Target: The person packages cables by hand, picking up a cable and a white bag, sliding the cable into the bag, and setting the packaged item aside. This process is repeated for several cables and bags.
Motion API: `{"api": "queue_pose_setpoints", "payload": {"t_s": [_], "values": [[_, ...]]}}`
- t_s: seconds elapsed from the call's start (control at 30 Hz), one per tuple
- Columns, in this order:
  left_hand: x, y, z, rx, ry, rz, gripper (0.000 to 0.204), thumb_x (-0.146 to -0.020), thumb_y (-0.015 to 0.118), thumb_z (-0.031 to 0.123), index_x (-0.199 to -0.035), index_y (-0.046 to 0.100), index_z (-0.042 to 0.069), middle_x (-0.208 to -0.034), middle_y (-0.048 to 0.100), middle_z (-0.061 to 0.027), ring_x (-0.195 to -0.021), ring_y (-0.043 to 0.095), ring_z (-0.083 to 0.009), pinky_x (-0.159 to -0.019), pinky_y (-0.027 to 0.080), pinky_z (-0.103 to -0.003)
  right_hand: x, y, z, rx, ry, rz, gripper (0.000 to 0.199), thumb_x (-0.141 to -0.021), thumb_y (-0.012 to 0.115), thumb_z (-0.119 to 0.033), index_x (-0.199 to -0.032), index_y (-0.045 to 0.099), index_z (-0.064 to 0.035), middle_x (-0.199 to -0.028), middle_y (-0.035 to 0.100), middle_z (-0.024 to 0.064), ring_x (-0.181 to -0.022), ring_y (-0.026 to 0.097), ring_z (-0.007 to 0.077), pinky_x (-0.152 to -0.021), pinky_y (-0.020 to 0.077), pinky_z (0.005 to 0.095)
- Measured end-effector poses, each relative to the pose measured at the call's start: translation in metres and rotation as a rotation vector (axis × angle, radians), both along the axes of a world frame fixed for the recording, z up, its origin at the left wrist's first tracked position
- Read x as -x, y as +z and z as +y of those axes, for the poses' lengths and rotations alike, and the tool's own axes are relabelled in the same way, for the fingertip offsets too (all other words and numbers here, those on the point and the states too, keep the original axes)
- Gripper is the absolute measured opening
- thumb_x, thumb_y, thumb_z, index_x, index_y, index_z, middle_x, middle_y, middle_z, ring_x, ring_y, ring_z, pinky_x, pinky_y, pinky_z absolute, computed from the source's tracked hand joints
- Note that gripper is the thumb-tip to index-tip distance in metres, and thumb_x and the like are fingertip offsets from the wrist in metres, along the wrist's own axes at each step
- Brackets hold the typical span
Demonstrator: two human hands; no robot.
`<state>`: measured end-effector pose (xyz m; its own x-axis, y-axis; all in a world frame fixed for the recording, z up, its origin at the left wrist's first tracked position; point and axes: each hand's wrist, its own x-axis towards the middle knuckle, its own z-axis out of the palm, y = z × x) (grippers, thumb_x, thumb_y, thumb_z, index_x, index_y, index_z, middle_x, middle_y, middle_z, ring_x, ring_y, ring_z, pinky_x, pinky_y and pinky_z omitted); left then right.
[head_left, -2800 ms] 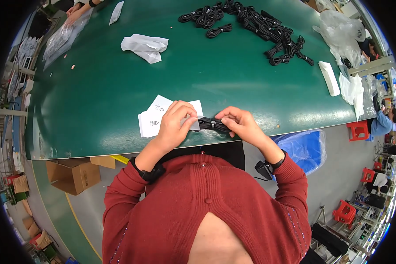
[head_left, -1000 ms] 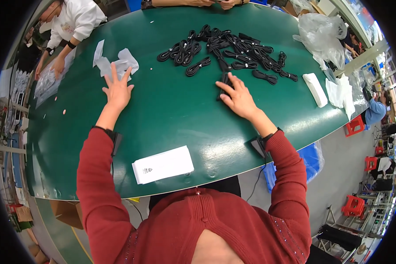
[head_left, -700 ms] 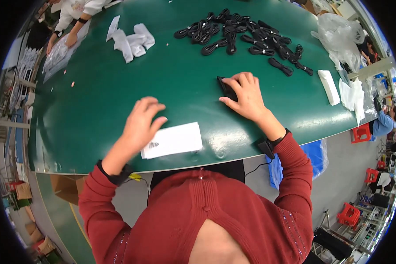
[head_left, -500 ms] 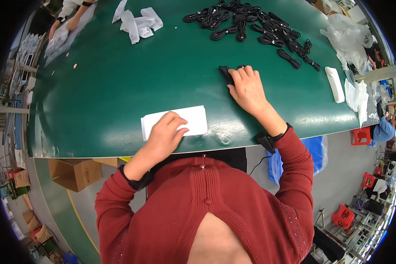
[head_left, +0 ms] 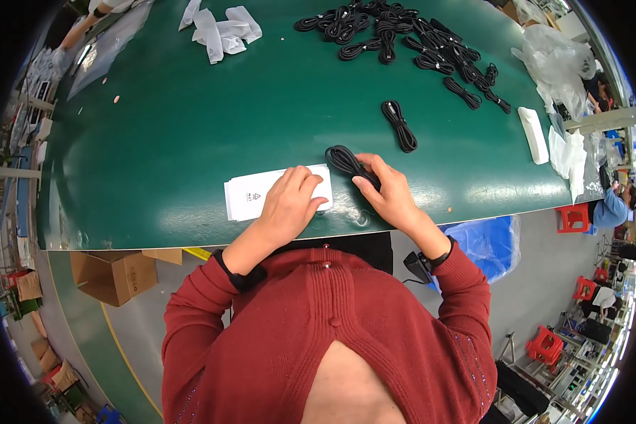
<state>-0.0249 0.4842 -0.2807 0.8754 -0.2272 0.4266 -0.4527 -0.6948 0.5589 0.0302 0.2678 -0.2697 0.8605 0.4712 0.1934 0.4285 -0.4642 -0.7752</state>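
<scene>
At the far left, by our feet, an open cardboard box [head_left: 113,274] is sitting on the floor under the edge of the green table [head_left: 191,120]. Moving right, we are laying our left hand [head_left: 287,205] flat on the right end of a white printed pouch [head_left: 261,192] that is lying near the table's front edge; our fingers are lying close together, pressing the pouch down rather than pinching it. Just beside the pouch, our right hand [head_left: 389,194] is curling loosely over a coiled black cable [head_left: 348,162], with the fingertips resting on its near end and the coil's loop sticking out toward the far side. We cannot tell whether the thumb is gripping it underneath.

Further right and back, a second bundled cable [head_left: 400,126] is lying alone, and beyond it a heap of black cables [head_left: 403,39] is spreading across the far side. Crumpled white pouches [head_left: 222,28] are lying at the far left corner, and a white block [head_left: 533,134] is lying near the right rim.

We are judging the risks from here: the coil is held only lightly, so it could be springing open or snagging at the pouch mouth; the pouch is lying close to the front edge, so a push from the right could be sliding it off toward the floor; and pressing on its end may be keeping the opening shut.
</scene>
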Motion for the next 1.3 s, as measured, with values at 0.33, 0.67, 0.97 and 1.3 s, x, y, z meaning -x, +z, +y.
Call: {"api": "queue_pose_setpoints", "payload": {"t_s": [0.33,0.67,0.97,1.3], "values": [[-0.005,-0.01,-0.001,0.229,0.087,0.293,0.009,-0.085,0.066,-0.001,-0.089,0.059,0.001,-0.082,0.057,-0.0089,-0.068,0.058,-0.0204,-0.063,0.048,-0.032,0.019,0.0,-0.01,0.07,0.022,-0.274,0.043,-0.079,0.071,-0.001,-0.121,0.062,-0.0059,-0.088,0.058,0.0109,-0.075,0.06,0.0274,-0.065,0.0496,0.037],[-0.004,-0.01,0.002,0.505,0.056,0.357,0.009,-0.086,0.063,-0.005,-0.089,0.058,0.0,-0.088,0.058,-0.0069,-0.073,0.056,-0.0151,-0.063,0.045,-0.025,0.019,0.008,-0.008,0.224,0.182,-0.519,0.049,-0.075,0.07,0.0,-0.122,0.065,-0.0105,-0.092,0.055,0.0083,-0.08,0.057,0.0241,-0.06,0.049,0.0356],[-0.007,0.009,0.007,0.291,-0.067,0.103,0.011,-0.083,0.065,-0.004,-0.088,0.057,0.001,-0.096,0.062,-0.0094,-0.081,0.058,-0.0226,-0.069,0.047,-0.031,0.024,0.003,-0.008,0.028,0.104,-0.097,0.045,-0.077,0.073,-0.003,-0.121,0.066,-0.011,-0.088,0.056,0.0085,-0.071,0.056,0.019,-0.06,0.048,0.0309],[-0.009,0.017,0.006,0.198,-0.086,0.015,0.013,-0.079,0.067,-0.003,-0.086,0.056,0.002,-0.099,0.061,-0.0123,-0.09,0.057,-0.0313,-0.076,0.047,-0.039,0.022,0.005,-0.005,0.001,0.139,0.04,0.036,-0.08,0.075,-0.006,-0.114,0.066,-0.0046,-0.086,0.058,0.0086,-0.075,0.059,0.0185,-0.062,0.0476,0.0284]]}}
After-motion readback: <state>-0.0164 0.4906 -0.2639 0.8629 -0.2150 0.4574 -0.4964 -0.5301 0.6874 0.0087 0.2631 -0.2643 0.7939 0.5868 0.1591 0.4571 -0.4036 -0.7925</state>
